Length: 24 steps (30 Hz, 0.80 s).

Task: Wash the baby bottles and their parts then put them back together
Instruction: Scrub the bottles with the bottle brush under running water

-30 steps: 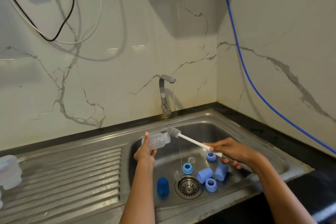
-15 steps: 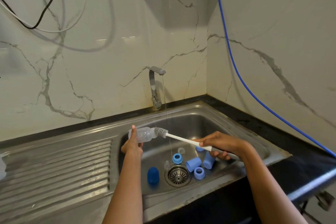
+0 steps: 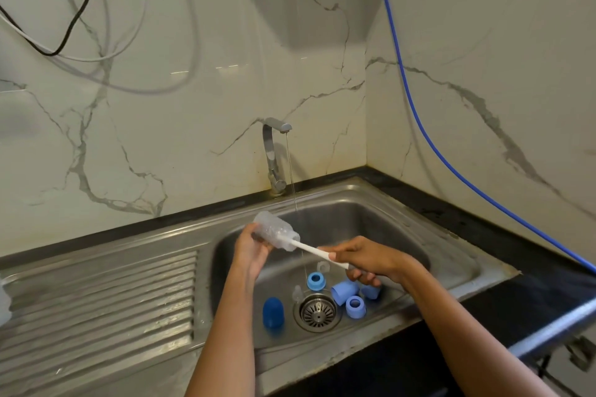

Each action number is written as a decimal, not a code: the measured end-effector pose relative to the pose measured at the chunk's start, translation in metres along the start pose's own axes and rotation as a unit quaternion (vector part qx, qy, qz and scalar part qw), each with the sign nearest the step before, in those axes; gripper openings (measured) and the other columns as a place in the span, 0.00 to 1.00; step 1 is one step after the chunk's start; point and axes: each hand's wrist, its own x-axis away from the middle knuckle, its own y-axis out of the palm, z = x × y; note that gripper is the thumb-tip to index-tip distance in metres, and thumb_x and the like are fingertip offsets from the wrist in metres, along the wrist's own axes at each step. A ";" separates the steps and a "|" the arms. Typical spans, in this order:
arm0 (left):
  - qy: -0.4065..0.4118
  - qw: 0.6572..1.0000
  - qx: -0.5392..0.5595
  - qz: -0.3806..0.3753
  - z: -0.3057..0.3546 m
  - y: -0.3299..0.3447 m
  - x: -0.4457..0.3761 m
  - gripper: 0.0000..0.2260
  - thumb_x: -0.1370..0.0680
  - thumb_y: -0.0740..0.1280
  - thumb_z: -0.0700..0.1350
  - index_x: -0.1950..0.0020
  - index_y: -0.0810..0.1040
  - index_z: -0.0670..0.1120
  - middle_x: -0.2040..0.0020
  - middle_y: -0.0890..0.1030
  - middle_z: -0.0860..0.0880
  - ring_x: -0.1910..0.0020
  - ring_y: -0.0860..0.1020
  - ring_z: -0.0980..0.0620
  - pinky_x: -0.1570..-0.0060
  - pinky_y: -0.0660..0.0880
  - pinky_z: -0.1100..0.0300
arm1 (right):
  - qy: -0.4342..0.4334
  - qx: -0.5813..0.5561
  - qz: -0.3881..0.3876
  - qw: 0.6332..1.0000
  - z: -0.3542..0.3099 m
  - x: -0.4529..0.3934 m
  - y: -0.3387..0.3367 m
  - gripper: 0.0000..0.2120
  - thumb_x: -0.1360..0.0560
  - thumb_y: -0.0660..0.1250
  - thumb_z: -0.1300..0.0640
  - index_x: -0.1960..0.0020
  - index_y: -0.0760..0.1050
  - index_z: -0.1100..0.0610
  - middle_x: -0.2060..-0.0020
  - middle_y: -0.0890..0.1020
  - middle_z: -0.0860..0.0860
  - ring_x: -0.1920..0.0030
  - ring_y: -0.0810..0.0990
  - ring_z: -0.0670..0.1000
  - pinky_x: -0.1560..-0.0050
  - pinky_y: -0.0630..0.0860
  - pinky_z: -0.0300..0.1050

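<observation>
My left hand [image 3: 250, 250] grips a clear baby bottle [image 3: 274, 231] tilted over the left side of the steel sink [image 3: 451, 255]. My right hand [image 3: 364, 259] holds the white handle of a bottle brush [image 3: 311, 249], whose head is inside the bottle. On the sink floor lie a dark blue cap [image 3: 273, 312], light blue rings [image 3: 316, 281] [image 3: 354, 306], light blue caps [image 3: 342, 291] and two small clear teats [image 3: 297, 293] [image 3: 322, 266], around the drain [image 3: 317, 313].
A thin stream of water runs from the tap [image 3: 274, 155] into the sink. A ribbed draining board [image 3: 96, 306] lies to the left. A blue hose [image 3: 429, 138] runs down the right wall. A clear object [image 3: 4, 300] sits at the far left edge.
The brush head was outside the bottle's mouth before; it has now gone inside the bottle. The bottle has tilted, its base raised to the upper left.
</observation>
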 end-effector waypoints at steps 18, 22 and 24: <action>-0.002 0.996 0.090 -0.020 0.005 0.002 -0.001 0.14 0.21 0.64 0.41 0.37 0.68 0.39 0.46 0.76 0.38 0.47 0.77 0.43 0.55 0.80 0.49 | -0.014 -0.081 -0.033 0.996 -0.008 -0.004 0.011 0.16 0.18 0.58 0.50 0.32 0.72 0.41 0.73 0.65 0.49 0.76 0.60 0.43 0.79 0.59 0.34; -0.019 0.995 0.093 -0.002 0.002 0.002 -0.002 0.17 0.22 0.66 0.44 0.37 0.68 0.42 0.43 0.76 0.37 0.43 0.77 0.42 0.40 0.73 0.47 | -0.003 -0.055 -0.063 0.997 -0.010 -0.005 0.017 0.15 0.19 0.59 0.50 0.33 0.73 0.41 0.73 0.66 0.48 0.76 0.61 0.43 0.79 0.59 0.34; 0.008 0.999 0.017 0.034 -0.009 0.000 -0.004 0.11 0.24 0.69 0.46 0.45 0.74 0.42 0.54 0.79 0.43 0.56 0.79 0.48 0.52 0.77 0.52 | -0.051 0.118 0.017 0.992 -0.010 -0.008 0.024 0.16 0.19 0.59 0.50 0.32 0.73 0.43 0.72 0.71 0.48 0.74 0.67 0.45 0.76 0.65 0.36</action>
